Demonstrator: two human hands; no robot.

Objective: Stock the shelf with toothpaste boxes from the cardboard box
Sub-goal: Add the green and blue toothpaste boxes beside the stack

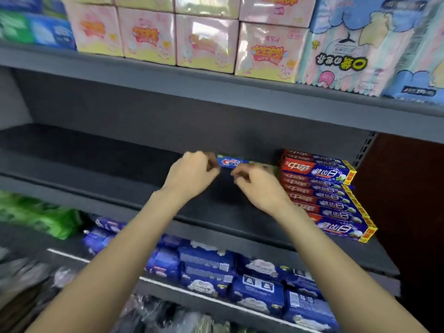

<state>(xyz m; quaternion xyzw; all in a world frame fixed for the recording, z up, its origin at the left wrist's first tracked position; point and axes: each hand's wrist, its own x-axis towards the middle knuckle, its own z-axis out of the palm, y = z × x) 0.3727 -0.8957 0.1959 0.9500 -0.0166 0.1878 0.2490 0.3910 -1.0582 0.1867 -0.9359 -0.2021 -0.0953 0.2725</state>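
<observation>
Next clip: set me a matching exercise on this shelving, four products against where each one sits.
Things:
1. blue toothpaste box
2. red and purple toothpaste boxes
3. pink packs
4. dark blue packs

Places:
A. shelf above the grey middle shelf
B. far back on the middle shelf, between the left hand and right hand
C. shelf below the middle shelf
D. stacked at the middle shelf's right end

Pairs: 1-B, 2-D, 3-A, 4-C
</observation>
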